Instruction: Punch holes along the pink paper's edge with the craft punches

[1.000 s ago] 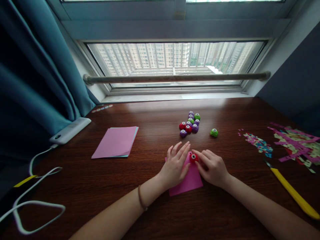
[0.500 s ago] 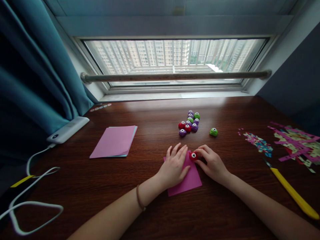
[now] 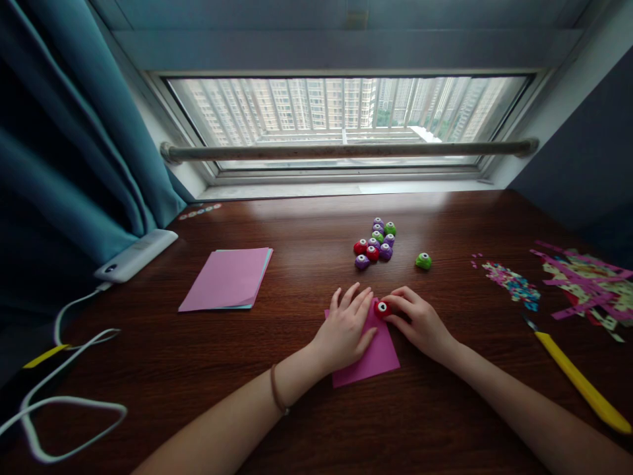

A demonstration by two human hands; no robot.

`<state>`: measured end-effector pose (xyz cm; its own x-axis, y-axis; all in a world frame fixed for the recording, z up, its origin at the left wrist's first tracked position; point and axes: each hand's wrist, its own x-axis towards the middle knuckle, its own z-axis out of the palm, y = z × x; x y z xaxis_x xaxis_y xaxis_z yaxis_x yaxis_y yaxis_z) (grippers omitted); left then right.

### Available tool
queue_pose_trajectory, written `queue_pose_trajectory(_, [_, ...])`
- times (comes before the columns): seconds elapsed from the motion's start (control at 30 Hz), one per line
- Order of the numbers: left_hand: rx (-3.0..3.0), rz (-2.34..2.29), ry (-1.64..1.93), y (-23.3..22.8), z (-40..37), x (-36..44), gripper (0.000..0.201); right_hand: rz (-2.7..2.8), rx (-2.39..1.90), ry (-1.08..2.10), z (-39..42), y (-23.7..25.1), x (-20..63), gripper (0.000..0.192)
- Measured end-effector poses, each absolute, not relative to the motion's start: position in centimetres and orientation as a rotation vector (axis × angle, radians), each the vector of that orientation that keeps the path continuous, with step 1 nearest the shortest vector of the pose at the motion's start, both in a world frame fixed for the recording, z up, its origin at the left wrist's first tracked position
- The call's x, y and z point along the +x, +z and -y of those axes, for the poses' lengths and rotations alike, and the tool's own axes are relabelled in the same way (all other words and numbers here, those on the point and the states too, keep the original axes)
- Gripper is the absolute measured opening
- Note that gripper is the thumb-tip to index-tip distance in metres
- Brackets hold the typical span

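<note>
At the far-right corner of the magenta sheet (image 3: pixel 373 363): red mini craft punch (image 3: pixel 381 310), pinched between thumb and fingers of right hand (image 3: pixel 420 324). Left hand (image 3: pixel 343 331) flat, fingers slightly apart, pinning the sheet. Step looks like seating punch on paper edge; can't tell if slot's engaged. Next move probably calls for steady sheet, firm press. Far: punch cluster (image 3: pixel 374 243), green punch (image 3: pixel 423 262) to its right. Right: confetti (image 3: pixel 514 285), paper strips (image 3: pixel 588 285), yellow craft knife (image 3: pixel 583 384). Left: paper stack (image 3: pixel 227 280).

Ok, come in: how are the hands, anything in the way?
Left hand spread on magenta sheet. Right hand holding red piece at sheet's far edge. No obstruction seen; green piece beyond.
</note>
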<state>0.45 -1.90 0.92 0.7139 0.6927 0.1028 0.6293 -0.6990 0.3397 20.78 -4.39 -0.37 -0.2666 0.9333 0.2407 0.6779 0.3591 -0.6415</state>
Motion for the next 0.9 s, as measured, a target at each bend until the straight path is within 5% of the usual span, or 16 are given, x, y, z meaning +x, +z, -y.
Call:
queue_pose_trajectory(0.57, [2.65,-1.039,0.354,0.8,1.8,0.5,0.056,1.525,-1.649,0.481,1.8,-1.1,24.3,0.029])
queue_pose_trajectory(0.73, [2.672,-1.009,0.453,0.7,1.8,0.4,0.053,1.097,-1.36,1.208,1.8,0.1,23.8,0.042])
queue_pose_trajectory(0.9, [2.697,-0.949,0.891,0.8,2.1,0.1,0.033,0.817,-0.91,1.737,3.6,0.9,21.2,0.03])
